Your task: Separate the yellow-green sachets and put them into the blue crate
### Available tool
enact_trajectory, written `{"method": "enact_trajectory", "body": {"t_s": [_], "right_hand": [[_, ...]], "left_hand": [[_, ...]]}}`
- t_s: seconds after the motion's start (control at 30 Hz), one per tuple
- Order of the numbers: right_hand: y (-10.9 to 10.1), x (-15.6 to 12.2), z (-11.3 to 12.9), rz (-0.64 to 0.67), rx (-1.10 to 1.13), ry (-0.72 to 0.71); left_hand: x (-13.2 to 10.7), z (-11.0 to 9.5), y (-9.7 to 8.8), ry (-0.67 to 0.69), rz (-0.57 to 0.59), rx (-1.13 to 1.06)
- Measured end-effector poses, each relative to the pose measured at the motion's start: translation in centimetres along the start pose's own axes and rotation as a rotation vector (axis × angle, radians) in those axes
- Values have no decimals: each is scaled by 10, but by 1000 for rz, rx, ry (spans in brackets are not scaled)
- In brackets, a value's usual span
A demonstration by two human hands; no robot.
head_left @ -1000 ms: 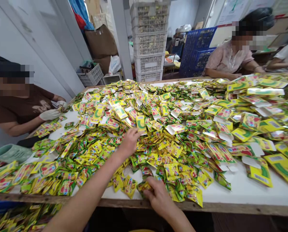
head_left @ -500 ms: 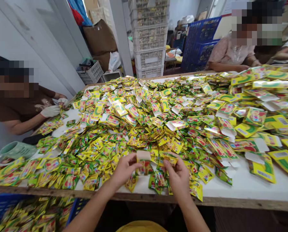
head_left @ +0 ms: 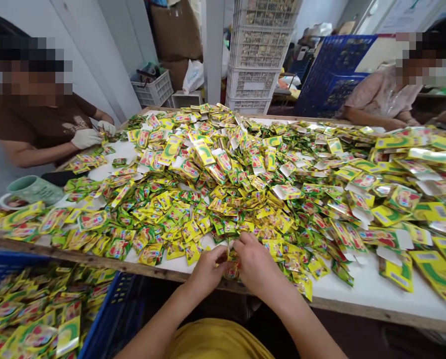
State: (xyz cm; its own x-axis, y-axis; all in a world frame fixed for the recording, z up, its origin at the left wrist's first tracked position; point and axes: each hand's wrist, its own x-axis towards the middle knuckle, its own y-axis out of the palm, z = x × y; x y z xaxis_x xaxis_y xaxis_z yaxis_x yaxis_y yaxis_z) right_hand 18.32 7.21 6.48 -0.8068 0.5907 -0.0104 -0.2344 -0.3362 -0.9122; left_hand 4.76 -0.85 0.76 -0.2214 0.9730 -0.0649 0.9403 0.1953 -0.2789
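My left hand is closed on a small printed carton near the table's front edge. The carton shows red and green print, and my fingers cover much of it. Against its upper end, my right hand has its fingers bent together; whatever they grip is hidden behind them. Just beyond both hands lies a heap of small yellow and green sachets. More sachets lie close to the right of my right hand.
Flat open cartons are piled on the right of the table. A blue crate full of filled cartons stands below the left edge. A green mug is at left. Co-workers sit at left, with gloved hands, and at far right.
My hands have come together; my right hand, which held a yellow sachet apart, is now at the carton in my left. The view has shifted, showing more of the blue crate.
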Motion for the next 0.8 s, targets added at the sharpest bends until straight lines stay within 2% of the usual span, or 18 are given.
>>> {"method": "enact_trajectory", "body": {"t_s": [0.07, 0.13, 0.27, 0.33, 0.4, 0.47, 0.53, 0.57, 0.63, 0.7, 0.8], "right_hand": [[-4, 0, -1, 25, 102, -25], [-4, 0, -4, -16, 207, -16], [6, -1, -11, -133, 142, -135], [13, -4, -13, -119, 123, -192], [20, -10, -15, -126, 224, -193], [29, -19, -17, -248, 449, -93], [39, -27, -19, -366, 733, 98], [43, -30, -20, -368, 878, 192], [50, -33, -20, -265, 1122, 310], [53, -33, -20, -170, 1270, 339], [53, -32, -21, -168, 1406, 331]], "left_hand": [[-3, 4, 1, 9, 2, -81], [-5, 8, 1, 8, 25, -173], [-7, 11, -1, 3, 8, -169], [-8, 11, -2, 3, 0, -155], [-9, 9, -3, 7, 39, -199], [-12, 6, -5, -9, 64, -252], [-15, 2, -6, -55, 58, -306], [-16, 0, -7, -81, 55, -346], [-18, -4, -8, -149, 79, -463], [-16, -5, -10, -225, 106, -579], [-10, -5, -12, -313, 85, -681]]}}
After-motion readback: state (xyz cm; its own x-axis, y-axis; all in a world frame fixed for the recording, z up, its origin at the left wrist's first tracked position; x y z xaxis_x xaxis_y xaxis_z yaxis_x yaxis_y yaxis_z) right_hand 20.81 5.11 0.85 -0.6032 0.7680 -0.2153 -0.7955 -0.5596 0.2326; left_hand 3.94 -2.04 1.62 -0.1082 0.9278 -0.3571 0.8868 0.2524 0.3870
